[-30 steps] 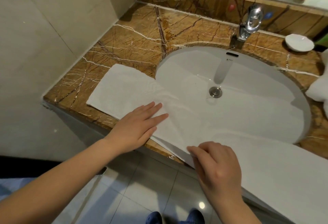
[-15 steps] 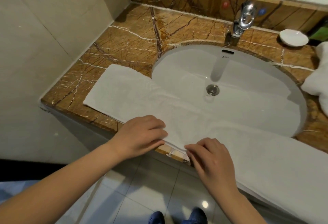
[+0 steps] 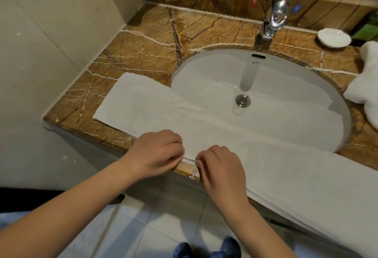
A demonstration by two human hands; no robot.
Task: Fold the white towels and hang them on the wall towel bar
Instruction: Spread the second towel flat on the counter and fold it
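Observation:
A long white towel point(image 3: 143, 106) lies folded lengthwise across the brown marble counter point(image 3: 147, 38) and over the front of the white sink point(image 3: 276, 85), running off to the lower right. My left hand point(image 3: 157, 153) and my right hand point(image 3: 221, 167) sit side by side at the towel's near edge, at the counter's front lip. Both have curled fingers that pinch that edge. Another white towel point(image 3: 366, 85) lies bunched at the right end of the counter. No towel bar is in view.
A chrome tap point(image 3: 276, 18) stands behind the sink, with a white soap dish point(image 3: 334, 37) to its right. A tiled wall point(image 3: 41, 53) closes the left side. Below are floor tiles and my blue shoes point(image 3: 206, 249).
My left hand slid back from lying flat on the towel to its near edge and curled. My right hand moved left to meet it. Both now pinch the edge.

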